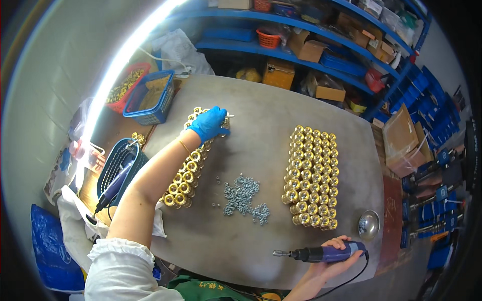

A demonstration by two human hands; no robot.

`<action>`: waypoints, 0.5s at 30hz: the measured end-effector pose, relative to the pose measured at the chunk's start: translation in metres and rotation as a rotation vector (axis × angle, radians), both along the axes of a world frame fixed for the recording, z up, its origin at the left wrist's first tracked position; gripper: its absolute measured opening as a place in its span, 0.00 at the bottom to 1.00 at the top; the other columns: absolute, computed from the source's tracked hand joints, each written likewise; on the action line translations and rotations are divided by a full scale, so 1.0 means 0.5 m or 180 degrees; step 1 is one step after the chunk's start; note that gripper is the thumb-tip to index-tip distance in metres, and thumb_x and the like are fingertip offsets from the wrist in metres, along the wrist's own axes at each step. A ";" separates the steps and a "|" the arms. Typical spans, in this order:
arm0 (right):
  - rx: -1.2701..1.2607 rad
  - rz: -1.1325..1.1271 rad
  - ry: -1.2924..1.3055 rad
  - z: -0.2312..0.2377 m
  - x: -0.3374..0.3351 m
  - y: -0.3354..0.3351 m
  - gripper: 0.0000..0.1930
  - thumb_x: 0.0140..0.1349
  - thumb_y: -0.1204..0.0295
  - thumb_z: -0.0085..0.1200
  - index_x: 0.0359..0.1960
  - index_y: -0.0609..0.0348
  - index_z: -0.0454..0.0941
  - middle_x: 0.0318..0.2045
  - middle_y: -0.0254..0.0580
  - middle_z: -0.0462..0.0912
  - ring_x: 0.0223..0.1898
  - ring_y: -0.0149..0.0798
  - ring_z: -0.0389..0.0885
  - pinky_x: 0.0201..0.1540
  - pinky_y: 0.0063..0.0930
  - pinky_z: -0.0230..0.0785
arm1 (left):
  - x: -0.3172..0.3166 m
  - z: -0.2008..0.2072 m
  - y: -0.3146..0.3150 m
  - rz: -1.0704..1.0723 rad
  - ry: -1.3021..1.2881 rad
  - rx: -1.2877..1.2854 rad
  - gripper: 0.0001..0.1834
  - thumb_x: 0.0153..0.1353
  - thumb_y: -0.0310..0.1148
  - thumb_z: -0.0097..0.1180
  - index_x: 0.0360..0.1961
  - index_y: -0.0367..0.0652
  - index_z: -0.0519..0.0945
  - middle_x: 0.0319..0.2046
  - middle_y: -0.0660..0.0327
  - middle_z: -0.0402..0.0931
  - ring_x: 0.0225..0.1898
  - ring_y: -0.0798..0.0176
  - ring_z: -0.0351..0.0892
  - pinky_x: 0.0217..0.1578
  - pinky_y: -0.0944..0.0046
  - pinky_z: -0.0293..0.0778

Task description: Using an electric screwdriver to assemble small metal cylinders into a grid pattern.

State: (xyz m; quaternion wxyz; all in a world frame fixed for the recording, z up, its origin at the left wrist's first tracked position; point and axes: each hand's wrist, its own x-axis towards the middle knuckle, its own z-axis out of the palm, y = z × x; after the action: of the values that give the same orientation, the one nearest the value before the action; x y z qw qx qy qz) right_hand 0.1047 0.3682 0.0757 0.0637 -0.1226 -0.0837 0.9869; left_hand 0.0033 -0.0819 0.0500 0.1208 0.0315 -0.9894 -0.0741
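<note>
Right grip closed round one purple screwdriver; left grip at one of two brass-fitting blocks, closure and hold unclear; one nut heap; one bowl.

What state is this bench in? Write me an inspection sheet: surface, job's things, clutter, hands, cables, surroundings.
Surface: smooth grey tabletop, faintly smudged.
Job's things: round gold-coloured metal fittings in a left block and a right block; small silvery nuts loosely piled between.
Clutter: shiny round metal bowl at the right edge; dark teal plastic basket at left, holding a second driver.
Left hand: blue-gloved, over the left block's far end; grip unclear.
Right hand: bare, closed around a purple-and-black cylindrical electric driver.
Cables: thin black cord from the held driver toward the lower edge.
Surroundings: blue shelves behind, carrying boxes and baskets; brown cardboard box at right.
</note>
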 end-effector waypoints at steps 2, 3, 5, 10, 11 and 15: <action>-0.0087 0.0023 0.0020 -0.003 0.003 0.000 0.24 0.53 0.55 0.57 0.36 0.65 0.65 0.31 0.40 0.70 0.24 0.29 0.70 0.27 0.18 0.70 | 0.004 -0.001 0.000 0.0034 -0.0089 0.0026 0.20 0.47 0.40 0.60 0.38 0.41 0.70 0.38 0.49 0.72 0.40 0.46 0.72 0.40 0.53 0.68; -0.0078 0.0002 0.0010 0.001 0.006 0.000 0.24 0.53 0.55 0.57 0.36 0.65 0.65 0.31 0.40 0.70 0.24 0.29 0.70 0.27 0.18 0.70 | 0.008 0.004 0.010 0.0066 -0.0183 0.0067 0.23 0.46 0.41 0.60 0.41 0.41 0.70 0.39 0.49 0.71 0.41 0.45 0.71 0.41 0.53 0.68; -0.0035 -0.0011 -0.0055 0.008 0.008 -0.001 0.24 0.52 0.55 0.57 0.36 0.65 0.65 0.31 0.41 0.70 0.24 0.29 0.70 0.27 0.18 0.70 | 0.024 0.011 0.025 -0.0085 -0.0308 0.0099 0.24 0.46 0.42 0.61 0.41 0.41 0.70 0.39 0.49 0.71 0.41 0.45 0.71 0.41 0.54 0.67; -0.0016 -0.0009 0.0040 0.020 0.015 -0.005 0.23 0.53 0.56 0.57 0.35 0.65 0.65 0.30 0.41 0.69 0.23 0.29 0.71 0.27 0.18 0.70 | 0.046 0.027 0.044 -0.0302 -0.1144 -0.0100 0.25 0.45 0.46 0.61 0.43 0.42 0.76 0.31 0.48 0.74 0.36 0.47 0.73 0.40 0.54 0.69; -0.0052 0.0007 0.0004 0.024 0.019 -0.010 0.23 0.52 0.55 0.57 0.35 0.65 0.66 0.30 0.41 0.69 0.23 0.29 0.71 0.27 0.18 0.70 | 0.045 0.028 0.041 -0.0338 -0.1249 -0.0111 0.26 0.44 0.47 0.61 0.44 0.44 0.77 0.27 0.48 0.75 0.33 0.47 0.74 0.39 0.54 0.69; 0.0017 -0.0008 0.0158 0.033 0.029 -0.005 0.23 0.54 0.55 0.55 0.36 0.66 0.66 0.30 0.43 0.70 0.24 0.29 0.71 0.27 0.18 0.70 | 0.062 0.038 0.068 -0.0334 -0.1323 -0.0176 0.24 0.45 0.45 0.62 0.43 0.45 0.78 0.28 0.50 0.77 0.32 0.51 0.76 0.38 0.58 0.71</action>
State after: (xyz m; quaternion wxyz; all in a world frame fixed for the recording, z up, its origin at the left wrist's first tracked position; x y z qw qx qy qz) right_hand 0.1192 0.3657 0.0924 0.0674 -0.0981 -0.0846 0.9893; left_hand 0.0344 -0.0477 0.0692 -0.0890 -0.0088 -0.9950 -0.0451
